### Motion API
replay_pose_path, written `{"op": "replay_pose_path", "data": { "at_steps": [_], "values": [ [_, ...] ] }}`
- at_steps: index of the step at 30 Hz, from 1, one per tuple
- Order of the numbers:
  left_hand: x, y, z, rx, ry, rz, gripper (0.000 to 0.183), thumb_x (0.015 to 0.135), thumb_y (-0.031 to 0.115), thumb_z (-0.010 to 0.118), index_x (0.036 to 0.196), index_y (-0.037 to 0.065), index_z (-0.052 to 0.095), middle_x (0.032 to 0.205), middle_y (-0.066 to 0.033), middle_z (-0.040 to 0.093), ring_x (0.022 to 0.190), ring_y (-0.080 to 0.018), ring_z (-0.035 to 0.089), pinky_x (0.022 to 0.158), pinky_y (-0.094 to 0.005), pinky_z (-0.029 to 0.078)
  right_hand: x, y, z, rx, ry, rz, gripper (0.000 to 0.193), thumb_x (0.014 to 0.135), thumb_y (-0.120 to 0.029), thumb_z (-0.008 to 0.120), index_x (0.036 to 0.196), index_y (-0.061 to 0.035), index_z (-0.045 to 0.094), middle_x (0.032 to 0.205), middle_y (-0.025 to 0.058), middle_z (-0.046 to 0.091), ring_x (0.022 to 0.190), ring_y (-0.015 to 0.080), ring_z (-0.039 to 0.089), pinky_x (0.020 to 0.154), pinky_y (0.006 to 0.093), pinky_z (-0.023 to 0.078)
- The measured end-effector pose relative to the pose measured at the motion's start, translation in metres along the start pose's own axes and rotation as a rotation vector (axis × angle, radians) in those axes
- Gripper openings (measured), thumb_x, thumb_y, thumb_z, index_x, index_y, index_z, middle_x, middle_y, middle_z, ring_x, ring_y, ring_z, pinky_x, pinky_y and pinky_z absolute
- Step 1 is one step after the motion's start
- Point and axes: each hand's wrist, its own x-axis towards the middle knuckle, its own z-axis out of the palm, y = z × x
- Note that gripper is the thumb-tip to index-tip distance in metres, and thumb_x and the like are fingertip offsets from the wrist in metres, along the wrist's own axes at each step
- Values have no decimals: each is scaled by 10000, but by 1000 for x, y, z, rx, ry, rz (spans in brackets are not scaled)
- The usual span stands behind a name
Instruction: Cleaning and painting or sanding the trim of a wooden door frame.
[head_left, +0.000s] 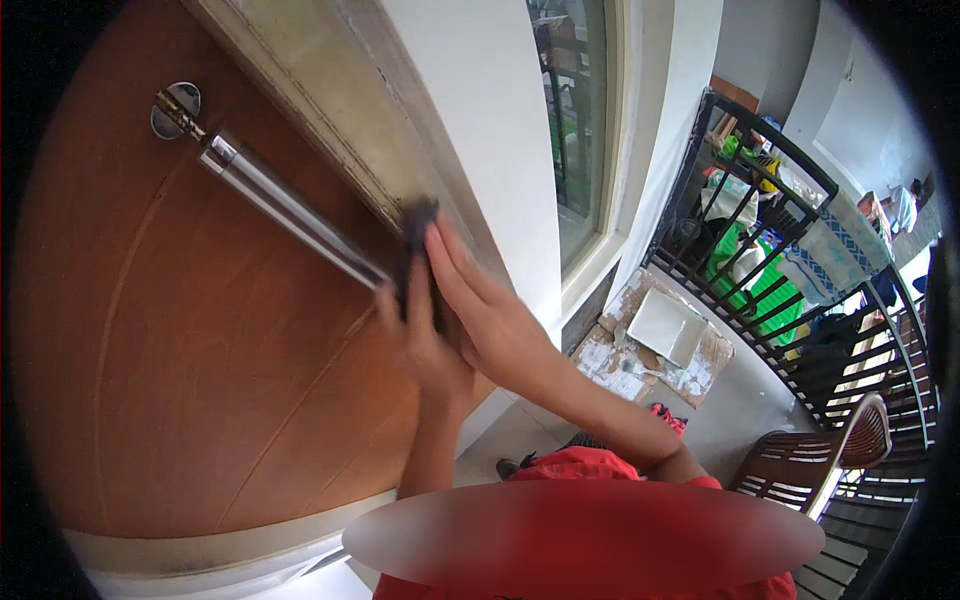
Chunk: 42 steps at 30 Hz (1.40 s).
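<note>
Door: broad wooden leaf, reddish-brown, smooth with faint curved grain lines. Long tubular pull handle, polished metal, fixed at its upper end to a round metal plate; runs diagonally down toward the hands.

Door frame: pale, grimy, streaked surface, flat profile, beside a smooth white wall.

Dark cloth: small, soft, black-grey wad, pressed against the edge of the door where it meets the frame, at the lower end of the handle.

Right hand: flat, fingers together and extended, laid over the cloth; not curled round it.

Left hand: beneath and partly behind the right hand, touching the cloth's lower part; whether its fingers are curled on the cloth cannot be told.

Surroundings: glazed window with white frame; black metal railing; white square tile lying on spattered cardboard sheets on the floor; slatted brown wooden chair, curved back; red garment at lower edge.
</note>
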Motion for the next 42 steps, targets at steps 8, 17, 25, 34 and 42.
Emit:
{"op": "replay_pose_path", "data": {
  "at_steps": [8, 17, 25, 34, 42],
  "values": [
    [26, -2, -13, 324, -157, 5, 479, 742, 95, 601, 1211, 147, 522, 988, -104, 476, 837, -285, 588, 592, -370, 482, 14, 2, 7, 54, 54, 92, 694, 736, 86, 499, 1365, 13, 218, 1365, 264, 277, 1192, 408, 382, 944, 375, 394],
    [-102, -48, 38, 406, -560, -30, 498, 743, 121, 608, 1228, 144, 496, 1043, -135, 485, 664, -280, 604, 516, -340, 488, -111, 66, 61, 64, 12, 460, 637, 781, 40, 470, 1361, 8, 209, 1305, 286, 345, 1132, 430, 423, 883, 402, 425],
    [-81, -28, 15, 133, -336, -270, 345, 837, 172, 557, 1160, 57, 526, 1140, -221, 462, 920, -382, 561, 679, -432, 483, -102, 31, 39, 522, 177, 589, 352, 823, -38, 546, 1170, 11, 516, 1122, 178, 572, 965, 276, 589, 783, 308, 458],
    [68, 2, -11, 310, 235, 293, 308, 742, 243, 708, 1000, 107, 610, 1050, -160, 467, 861, -344, 525, 728, -410, 450, 10, -5, 6, 450, 255, 208, 433, 860, -52, 487, 1281, -12, 394, 989, 161, 495, 828, 266, 541, 748, 316, 447],
    [66, -21, 0, 642, 144, 538, 85, 809, 166, 591, 886, 137, 613, 1117, -29, 534, 707, -257, 515, 557, -366, 368, 0, 2, 16, 470, 56, 348, 575, 792, 54, 431, 1344, -45, 302, 874, 179, 467, 758, 297, 521, 698, 362, 436]
  ]
}}
